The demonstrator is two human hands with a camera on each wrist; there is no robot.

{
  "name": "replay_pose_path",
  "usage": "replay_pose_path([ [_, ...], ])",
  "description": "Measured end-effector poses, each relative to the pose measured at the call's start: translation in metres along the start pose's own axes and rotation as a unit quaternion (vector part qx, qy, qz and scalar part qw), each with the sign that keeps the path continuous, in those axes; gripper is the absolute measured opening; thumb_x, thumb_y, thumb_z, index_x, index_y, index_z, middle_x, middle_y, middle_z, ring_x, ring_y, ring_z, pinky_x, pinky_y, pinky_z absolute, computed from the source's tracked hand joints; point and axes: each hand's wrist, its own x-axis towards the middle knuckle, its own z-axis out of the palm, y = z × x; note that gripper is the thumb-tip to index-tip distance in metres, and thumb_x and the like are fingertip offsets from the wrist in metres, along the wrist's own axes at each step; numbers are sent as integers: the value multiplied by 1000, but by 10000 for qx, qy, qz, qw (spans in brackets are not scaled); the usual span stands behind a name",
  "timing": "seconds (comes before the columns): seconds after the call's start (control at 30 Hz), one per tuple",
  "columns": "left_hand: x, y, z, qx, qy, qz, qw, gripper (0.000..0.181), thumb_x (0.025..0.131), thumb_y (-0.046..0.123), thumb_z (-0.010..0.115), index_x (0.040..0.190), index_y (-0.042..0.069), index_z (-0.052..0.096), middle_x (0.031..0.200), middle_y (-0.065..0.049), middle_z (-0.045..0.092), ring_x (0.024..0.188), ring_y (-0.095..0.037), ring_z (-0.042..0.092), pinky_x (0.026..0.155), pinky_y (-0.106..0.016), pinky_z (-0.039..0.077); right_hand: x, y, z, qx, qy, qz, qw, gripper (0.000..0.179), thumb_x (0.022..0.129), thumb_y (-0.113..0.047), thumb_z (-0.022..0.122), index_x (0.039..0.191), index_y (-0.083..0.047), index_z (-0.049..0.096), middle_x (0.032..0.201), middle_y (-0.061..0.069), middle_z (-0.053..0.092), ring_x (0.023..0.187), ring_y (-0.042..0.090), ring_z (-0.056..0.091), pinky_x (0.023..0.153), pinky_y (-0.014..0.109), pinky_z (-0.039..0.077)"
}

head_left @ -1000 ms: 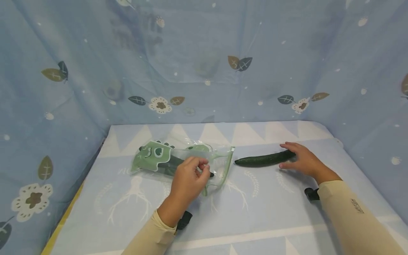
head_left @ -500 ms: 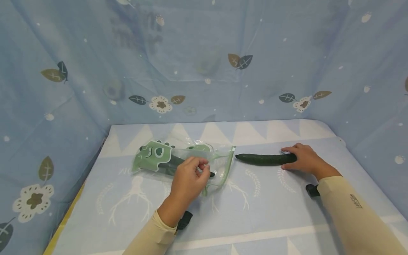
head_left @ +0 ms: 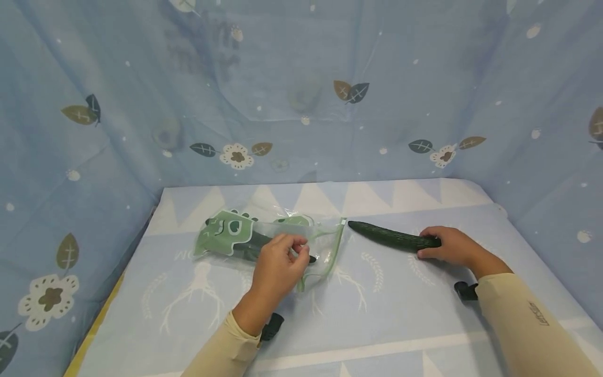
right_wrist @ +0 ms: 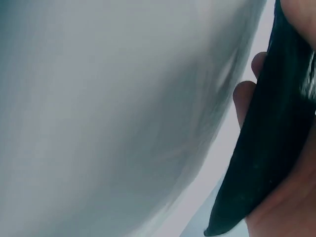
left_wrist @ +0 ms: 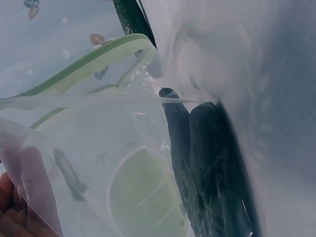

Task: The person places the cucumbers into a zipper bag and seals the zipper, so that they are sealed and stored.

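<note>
A clear zip bag (head_left: 325, 250) with green cartoon print lies on the left of the table, its green-edged mouth facing right. Dark cucumbers (left_wrist: 205, 163) show inside it in the left wrist view. My left hand (head_left: 281, 262) pinches the bag's upper film near the mouth and holds it raised. To the right, my right hand (head_left: 449, 245) grips the thick end of another long green cucumber (head_left: 391, 236). This cucumber slants, its thin tip close to the bag's mouth. Fingers and palm wrap round it in the right wrist view.
A patterned pale blue and white cloth (head_left: 377, 319) covers the table. Blue flowered curtains (head_left: 301, 94) enclose the back and both sides. A yellow edge (head_left: 96, 319) shows along the table's left side.
My right hand has closed round the cucumber and come slightly nearer to me. The cucumber has swung, its thin tip now farther back than its held end. My left hand stays in place.
</note>
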Motion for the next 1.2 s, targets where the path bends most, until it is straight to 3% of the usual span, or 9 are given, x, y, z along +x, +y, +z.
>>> replay_pose_path([
  [0.33, -2, 0, 4, -215, -147, -85, 9996, 10, 90, 15, 71, 96, 9, 75, 83, 3, 65, 66, -6, 57, 59, -21, 49, -33, -6, 5, 175, 154, -160, 9996, 63, 95, -43, 70, 137, 3, 58, 134, 29, 60, 119, 46, 58, 92, 59, 50],
  [0.5, 0, 1, 3, -313, -167, -289, 9989, 8, 89, 14, 71, 94, 10, 76, 83, 4, 65, 64, -5, 56, 58, -21, 49, -46, -17, -1, 596, 145, -238, 9978, 55, 96, -38, 68, 135, 0, 60, 127, 22, 64, 105, 31, 63, 82, 45, 54],
  [0.7, 2, -2, 2, -271, -263, -353, 9987, 9, 90, 16, 71, 95, 10, 76, 83, 4, 65, 64, -5, 55, 58, -22, 48, -62, -24, -7, 1366, -215, -232, 9901, 50, 99, -30, 66, 136, 2, 59, 121, 13, 65, 93, 7, 59, 74, 29, 51],
  [0.9, 4, -3, 1, -272, -260, -427, 9984, 10, 90, 17, 70, 96, 11, 76, 83, 4, 65, 62, -5, 54, 57, -22, 48, -75, -33, -1, 2294, -810, -752, 9670, 41, 100, -14, 60, 133, 10, 57, 108, 13, 67, 84, 8, 61, 71, 29, 53],
  [1.03, 4, -3, 0, -370, -269, -435, 9980, 11, 91, 17, 70, 97, 10, 76, 83, 4, 65, 61, -6, 54, 56, -23, 47, -76, -50, 11, 2442, -1149, -932, 9584, 40, 101, -16, 59, 133, 9, 56, 103, 11, 66, 84, 9, 62, 69, 29, 52],
  [1.2, 5, -1, -1, -555, -300, -469, 9969, 11, 90, 17, 69, 97, 11, 76, 84, 4, 65, 61, -6, 54, 55, -23, 46, -63, -77, 29, 2254, -1107, -1055, 9622, 31, 102, -23, 61, 124, -1, 62, 92, 8, 62, 71, 9, 55, 62, 30, 47],
])
